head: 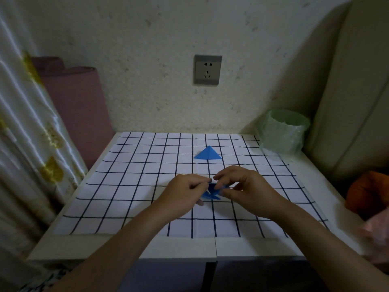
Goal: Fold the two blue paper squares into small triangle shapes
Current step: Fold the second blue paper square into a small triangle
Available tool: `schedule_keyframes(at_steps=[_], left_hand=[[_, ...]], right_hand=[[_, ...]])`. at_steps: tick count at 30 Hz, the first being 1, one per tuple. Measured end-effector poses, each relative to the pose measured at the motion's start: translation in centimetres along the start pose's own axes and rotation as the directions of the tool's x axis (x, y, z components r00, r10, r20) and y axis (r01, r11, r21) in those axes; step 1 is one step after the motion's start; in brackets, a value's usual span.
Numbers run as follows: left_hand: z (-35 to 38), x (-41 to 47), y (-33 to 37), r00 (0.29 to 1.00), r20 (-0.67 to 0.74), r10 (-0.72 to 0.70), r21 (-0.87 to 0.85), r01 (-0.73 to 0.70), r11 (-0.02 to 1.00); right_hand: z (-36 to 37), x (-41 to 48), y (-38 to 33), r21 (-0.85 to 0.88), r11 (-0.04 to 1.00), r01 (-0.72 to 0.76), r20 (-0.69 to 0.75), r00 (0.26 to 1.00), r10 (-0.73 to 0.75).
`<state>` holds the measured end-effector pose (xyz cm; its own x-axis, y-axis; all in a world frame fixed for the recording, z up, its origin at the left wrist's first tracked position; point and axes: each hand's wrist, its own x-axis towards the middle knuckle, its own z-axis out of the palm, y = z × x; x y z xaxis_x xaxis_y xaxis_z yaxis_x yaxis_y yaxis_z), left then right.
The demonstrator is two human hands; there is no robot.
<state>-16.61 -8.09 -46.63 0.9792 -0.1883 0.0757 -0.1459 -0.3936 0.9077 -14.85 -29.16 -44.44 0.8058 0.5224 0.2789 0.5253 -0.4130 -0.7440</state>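
in the head view, the left hand (185,194) and the right hand (250,190) are meeting at the centre of the frame, just above the checked mat (126,186). between them they are holding the half-folded blue paper (213,192). the left hand's fingers are curling inward and pinching the paper's left side. the right hand's thumb and forefinger are pinching its right side, and its other fingers are arching loosely above. most of the paper is hiding behind the fingers. the visible part is stretching roughly left to right, with its lower flap sitting at or just over the mat. which way its tip is pointing cannot be told.

higher in the frame, apart from the hands, the finished blue triangle (208,153) is lying on the mat. its apex is pointing toward the top of the frame, at the wall, and its long base is running left to right. a crease is running down from the apex.

at the mat's upper right corner a green-lined bin (283,131) is standing upright on the white table (189,247). something pale is showing inside it, too dim to identify.

a wall socket (207,69) is sitting above centre, a pink roll (77,106) is leaning at the left beside a curtain (25,123), and an orange object (366,192) is lying at the right edge.
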Motion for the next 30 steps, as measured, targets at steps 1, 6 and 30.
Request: schedule_keyframes(at_steps=[1,6,30], left_hand=[[0.1,0.0,0.0,1.000,0.004,0.002,0.003,-0.002,1.000],[0.4,0.0,0.0,1.000,-0.005,-0.029,-0.085,0.028,0.996],[-0.3,-0.3,0.9,0.998,-0.059,0.003,-0.148,-0.012,0.989]], right_hand=[[0.1,0.0,0.0,-0.026,1.000,0.012,0.006,1.000,-0.012],[0.2,0.1,0.0,-0.110,0.994,0.023,0.018,1.000,-0.021],[0.1,0.1,-0.7,0.284,0.954,-0.094,-0.038,0.993,0.110]])
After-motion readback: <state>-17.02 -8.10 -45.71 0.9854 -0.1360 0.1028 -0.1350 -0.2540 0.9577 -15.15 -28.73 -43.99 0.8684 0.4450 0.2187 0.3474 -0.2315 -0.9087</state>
